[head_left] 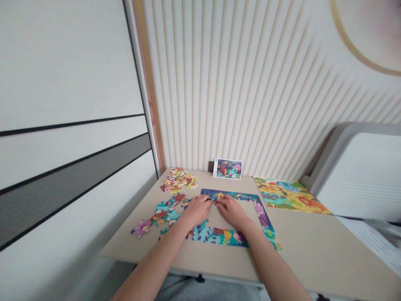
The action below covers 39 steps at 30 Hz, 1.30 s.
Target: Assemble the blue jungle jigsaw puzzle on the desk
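Observation:
A partly assembled puzzle lies on the table, its dark blue and green border framing a bare middle. My left hand rests at the upper left of that frame, fingers bent toward the top border. Close beside it, my right hand reaches to the same border, its fingertips near a small reddish-brown piece. The fingertips of both hands are almost together, and what they pinch is too small to make out. Loose teal, brown and purple pieces are spread left of my left hand.
A pile of red and yellow pieces sits at the back left. A picture card stands against the ribbed wall. At the right lies a finished yellow animal puzzle, beside a grey-white chair or panel. Papers lie at far right.

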Motion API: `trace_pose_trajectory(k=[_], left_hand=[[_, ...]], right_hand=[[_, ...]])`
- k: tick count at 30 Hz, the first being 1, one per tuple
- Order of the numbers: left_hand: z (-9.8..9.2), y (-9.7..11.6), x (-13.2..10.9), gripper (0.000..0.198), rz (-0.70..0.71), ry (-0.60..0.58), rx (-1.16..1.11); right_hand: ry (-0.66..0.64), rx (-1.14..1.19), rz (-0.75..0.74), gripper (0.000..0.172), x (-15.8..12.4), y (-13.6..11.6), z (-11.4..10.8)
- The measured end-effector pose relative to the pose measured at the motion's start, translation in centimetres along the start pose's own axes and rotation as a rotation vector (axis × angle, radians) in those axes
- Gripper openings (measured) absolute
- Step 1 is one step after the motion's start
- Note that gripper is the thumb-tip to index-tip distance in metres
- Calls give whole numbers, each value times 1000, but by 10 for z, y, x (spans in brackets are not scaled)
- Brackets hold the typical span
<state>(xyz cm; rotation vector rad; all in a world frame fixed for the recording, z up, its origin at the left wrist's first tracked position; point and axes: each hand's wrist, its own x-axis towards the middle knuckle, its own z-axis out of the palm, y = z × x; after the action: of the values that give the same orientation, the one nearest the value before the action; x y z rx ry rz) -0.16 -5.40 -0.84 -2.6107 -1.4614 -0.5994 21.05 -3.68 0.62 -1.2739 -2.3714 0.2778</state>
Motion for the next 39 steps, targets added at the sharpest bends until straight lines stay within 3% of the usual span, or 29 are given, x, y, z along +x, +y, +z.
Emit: trace_pose_trajectory(k=[5,10,14,30,36,39], left_hand=[[3,-1,-1,38,17,-21,3],[2,1,-4,37,28,-15,27],[-1,3,-3,23,52,-16,60],[-13,14,-2,19,63,-91,134],[-42,7,-6,25,99,-97,95],[-68,-12,-30,29,-41,-3,62]], right_hand=[[3,1,21,32,1,5,-5],[117,-65,260,34,2,24,-15],[187,-75,334,33,1,31,-20],[169,-44,319,35,3,36,-7],[141,-48,313,36,3,36,-6],[144,-32,324,37,3,35,-6]])
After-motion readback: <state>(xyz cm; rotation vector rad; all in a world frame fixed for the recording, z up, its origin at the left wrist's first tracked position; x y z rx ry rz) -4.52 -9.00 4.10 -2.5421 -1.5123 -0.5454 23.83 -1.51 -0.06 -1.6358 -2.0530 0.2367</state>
